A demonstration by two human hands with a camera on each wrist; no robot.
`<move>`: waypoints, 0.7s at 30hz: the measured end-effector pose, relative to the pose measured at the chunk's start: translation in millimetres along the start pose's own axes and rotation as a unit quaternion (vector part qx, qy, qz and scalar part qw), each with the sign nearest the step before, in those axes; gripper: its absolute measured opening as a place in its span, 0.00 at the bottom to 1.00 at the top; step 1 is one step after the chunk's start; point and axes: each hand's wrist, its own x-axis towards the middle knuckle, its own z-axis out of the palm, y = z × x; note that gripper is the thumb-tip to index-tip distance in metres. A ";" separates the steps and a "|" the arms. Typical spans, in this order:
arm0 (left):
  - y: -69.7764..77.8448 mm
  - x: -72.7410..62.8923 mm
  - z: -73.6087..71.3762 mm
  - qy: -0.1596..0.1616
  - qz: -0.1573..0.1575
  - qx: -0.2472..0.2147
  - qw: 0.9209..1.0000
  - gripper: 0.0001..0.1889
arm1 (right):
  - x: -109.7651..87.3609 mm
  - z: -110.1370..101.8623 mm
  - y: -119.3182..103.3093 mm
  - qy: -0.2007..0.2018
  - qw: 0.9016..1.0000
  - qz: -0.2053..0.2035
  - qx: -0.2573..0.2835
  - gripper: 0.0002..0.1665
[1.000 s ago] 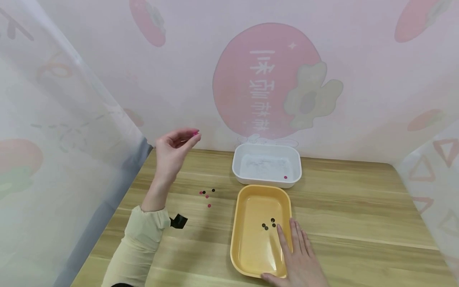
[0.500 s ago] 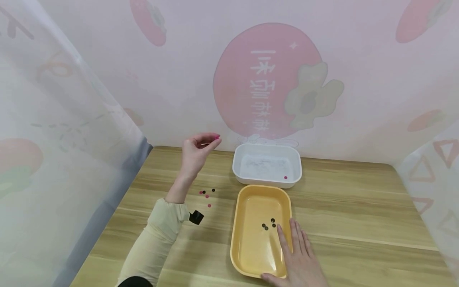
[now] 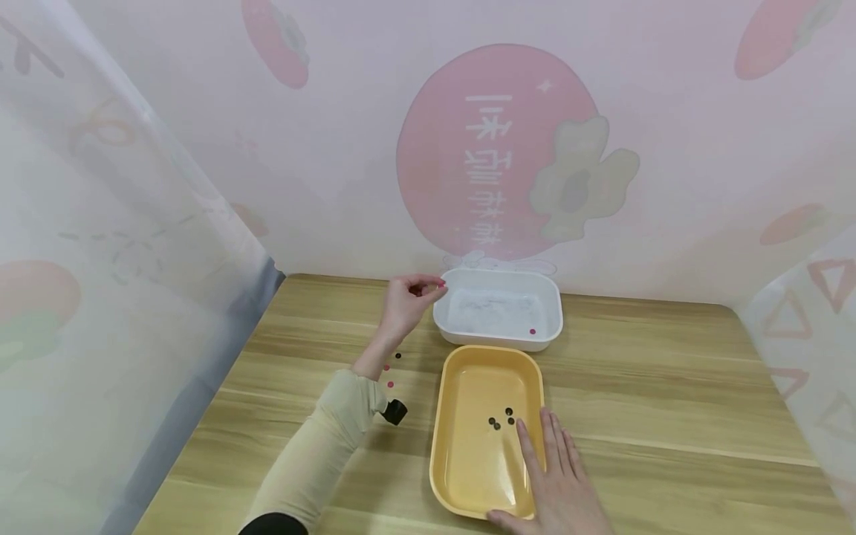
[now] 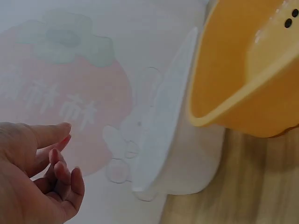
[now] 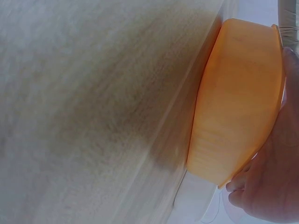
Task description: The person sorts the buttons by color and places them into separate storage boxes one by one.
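My left hand (image 3: 404,308) pinches a small pink disc (image 3: 441,284) between thumb and forefinger, at the left rim of the white tray (image 3: 484,316). In the left wrist view the left hand (image 4: 32,172) has its other fingers loosely bent, and the disc is mostly hidden by the fingertips. One pink disc (image 3: 532,332) lies in the white tray's front right corner. My right hand (image 3: 565,487) rests with straight, spread fingers on the right rim of the yellow tray (image 3: 437,446). Several black discs (image 3: 496,426) lie on that tray's floor.
On the wooden table (image 3: 669,401), left of the trays, are a black disc (image 3: 398,356) and two pink discs, one of them a nearer pink disc (image 3: 391,384). The left forearm overlaps that area. A printed cloth (image 3: 334,148) stands behind and on both sides.
My left hand has moved right and slightly down, from over the table's left side to the white tray's edge, still pinching the pink disc. The right hand stays on the yellow tray.
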 end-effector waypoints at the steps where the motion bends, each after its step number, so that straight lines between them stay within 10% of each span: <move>1: -3.4 0.8 3.7 -0.004 -0.004 0.003 1.000 0.09 | 0.1 0.3 0.0 0.001 1.000 -0.001 0.000 0.79; 21: -36.0 -4.5 32.7 -0.041 -0.024 0.146 0.988 0.09 | 1.8 0.8 -3.7 0.004 1.000 -0.007 -0.006 0.81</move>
